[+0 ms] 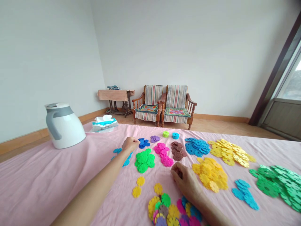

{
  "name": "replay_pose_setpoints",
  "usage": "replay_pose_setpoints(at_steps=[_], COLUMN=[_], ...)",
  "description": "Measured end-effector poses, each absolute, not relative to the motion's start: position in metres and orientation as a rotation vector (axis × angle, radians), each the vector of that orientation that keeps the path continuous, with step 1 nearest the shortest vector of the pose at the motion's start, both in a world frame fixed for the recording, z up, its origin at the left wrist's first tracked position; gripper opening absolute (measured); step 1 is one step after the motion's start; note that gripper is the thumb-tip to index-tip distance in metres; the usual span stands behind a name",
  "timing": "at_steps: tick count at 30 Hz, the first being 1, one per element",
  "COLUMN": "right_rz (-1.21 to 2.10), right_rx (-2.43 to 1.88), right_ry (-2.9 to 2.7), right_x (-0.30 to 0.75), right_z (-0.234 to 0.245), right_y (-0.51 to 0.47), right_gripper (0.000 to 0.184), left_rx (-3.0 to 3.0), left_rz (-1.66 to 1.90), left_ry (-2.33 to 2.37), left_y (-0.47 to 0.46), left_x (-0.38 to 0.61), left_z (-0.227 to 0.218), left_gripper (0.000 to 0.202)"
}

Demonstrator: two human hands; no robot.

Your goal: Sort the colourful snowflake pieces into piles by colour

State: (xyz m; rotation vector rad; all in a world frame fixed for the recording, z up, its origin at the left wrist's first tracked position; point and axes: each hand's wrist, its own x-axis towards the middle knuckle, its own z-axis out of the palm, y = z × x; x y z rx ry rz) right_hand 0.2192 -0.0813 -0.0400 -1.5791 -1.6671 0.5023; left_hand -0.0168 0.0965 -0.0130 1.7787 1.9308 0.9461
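Note:
My left hand [131, 144] is closed in a pinch beside a small pile of dark blue flower-shaped plastic discs [144, 143]; whatever is between its fingertips is hidden. Light blue discs [127, 160] lie partly behind that wrist. Curled over the cloth, my right hand [187, 182] is closed just below the brown discs [178, 151] and the pink discs [164, 153]. Its fingers hide anything inside. The right forearm passes above a mixed-colour heap of discs [172, 211]. Bright green discs [144, 160] lie between the two hands.
Yellow discs [210, 174], blue discs [197, 147] and dark green discs [279, 185] form piles on the right of the pink cloth [70, 179]. A white jug [68, 128] and a tissue pack [104, 125] stand at left. Two wooden chairs [176, 114] are beyond.

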Motion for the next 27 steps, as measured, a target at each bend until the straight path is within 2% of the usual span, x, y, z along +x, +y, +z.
replay_pose_setpoints(at_steps=[6, 11, 14, 18, 21, 27], right_rz=[0.503, 0.494, 0.495, 0.490, 0.495, 0.488], right_rx=[-1.576, -1.570, -1.572, -1.559, -1.554, -1.558], right_ry=[-1.668, -1.680, -1.681, -1.674, -1.677, -1.674], right_x=[0.219, 0.219, 0.219, 0.220, 0.220, 0.218], right_z=[-0.037, -0.034, -0.035, -0.038, -0.039, -0.035], right_y=[-0.083, -0.084, -0.084, -0.083, -0.083, -0.084], right_gripper=[0.014, 0.015, 0.015, 0.016, 0.015, 0.014], left_rx=[1.758, 2.003, 2.156, 2.357, 2.421, 2.458], left_rz=[0.912, 0.972, 0.802, 0.328, 0.185, 0.223], left_ry=[2.046, 1.783, 1.464, 0.971, 0.975, 1.058], left_y=[0.095, 0.063, 0.030, -0.017, -0.038, -0.040], left_x=[-0.007, -0.009, -0.013, -0.025, -0.031, -0.029], left_z=[-0.009, 0.008, 0.019, 0.030, 0.032, 0.020], left_gripper=[0.007, 0.012, 0.011, 0.012, 0.019, 0.018])
